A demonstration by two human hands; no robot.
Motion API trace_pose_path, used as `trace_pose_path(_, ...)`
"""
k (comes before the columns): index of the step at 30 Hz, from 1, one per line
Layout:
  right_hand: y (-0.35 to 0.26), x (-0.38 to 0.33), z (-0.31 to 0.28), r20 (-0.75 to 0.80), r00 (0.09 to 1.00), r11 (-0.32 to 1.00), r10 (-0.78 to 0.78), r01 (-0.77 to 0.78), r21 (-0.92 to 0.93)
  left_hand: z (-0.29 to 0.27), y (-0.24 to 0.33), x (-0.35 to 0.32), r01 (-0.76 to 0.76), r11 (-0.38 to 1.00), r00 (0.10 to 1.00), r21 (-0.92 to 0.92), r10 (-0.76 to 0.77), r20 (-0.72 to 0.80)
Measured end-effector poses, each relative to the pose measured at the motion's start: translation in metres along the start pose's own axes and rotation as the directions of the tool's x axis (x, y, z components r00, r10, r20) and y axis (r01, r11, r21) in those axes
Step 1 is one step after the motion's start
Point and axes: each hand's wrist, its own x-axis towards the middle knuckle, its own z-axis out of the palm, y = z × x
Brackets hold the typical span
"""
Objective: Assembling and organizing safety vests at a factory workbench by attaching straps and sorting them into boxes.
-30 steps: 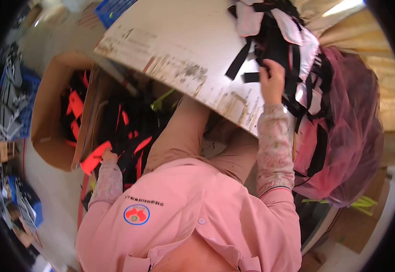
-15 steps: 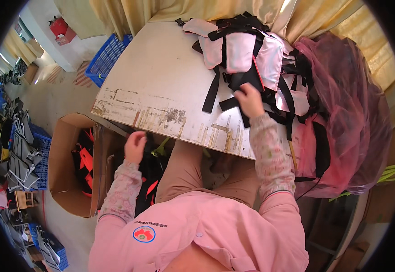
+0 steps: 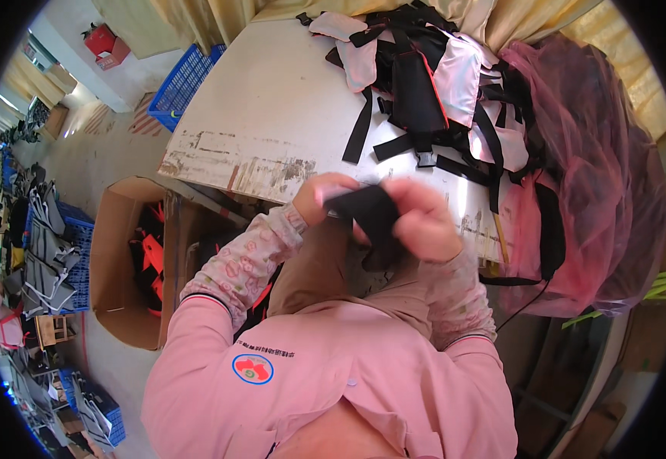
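My left hand (image 3: pixel 320 200) and my right hand (image 3: pixel 423 222) meet over my lap at the near edge of the white table (image 3: pixel 272 115). Both grip a small black fabric piece (image 3: pixel 370 214) held between them. The left fingers pinch its left edge, the right hand wraps its right side. Behind them on the table lies a heap of black and pale pink strapped fabric parts (image 3: pixel 432 84) with black webbing and a buckle hanging toward me.
An open cardboard box (image 3: pixel 123 260) with black and orange pieces stands on the floor at my left. A pink mesh bag (image 3: pixel 593 191) bulges at the table's right. A blue crate (image 3: pixel 184 76) sits beyond the table. Stacked goods line the far left floor.
My right hand left the pile on the table and came back to my lap with a black piece. My left hand rose from the box side to grip it too.
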Motion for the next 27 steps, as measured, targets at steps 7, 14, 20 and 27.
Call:
trace_pose_path(7, 0.067, 0.016, -0.090, -0.231, 0.941, 0.521, -0.247, -0.073, -0.851, -0.032, 0.004, 0.026, 0.440, 0.799, 0.782, -0.409, -0.565, -0.263)
trace_pose_path(14, 0.160, -0.006, -0.068, -0.184, 0.962, 0.086, -0.202, -0.170, -0.982, -0.012, -0.017, -0.036, 0.321, 0.791, 0.937, 0.520, -0.185, -0.297)
trace_pose_path(20, 0.160, 0.012, -0.043, -0.211, 0.960, -0.115, -0.185, -0.234, -0.965, 0.004, -0.011, -0.051, 0.287, 0.712, 0.958, 0.641, -0.196, -0.211)
trace_pose_path(27, 0.171, 0.020, -0.040, -0.275, 0.924, -0.023, -0.264, -0.291, -0.956, 0.001, -0.020, -0.050, 0.166, 0.749, 0.966, 0.641, 0.006, -0.257)
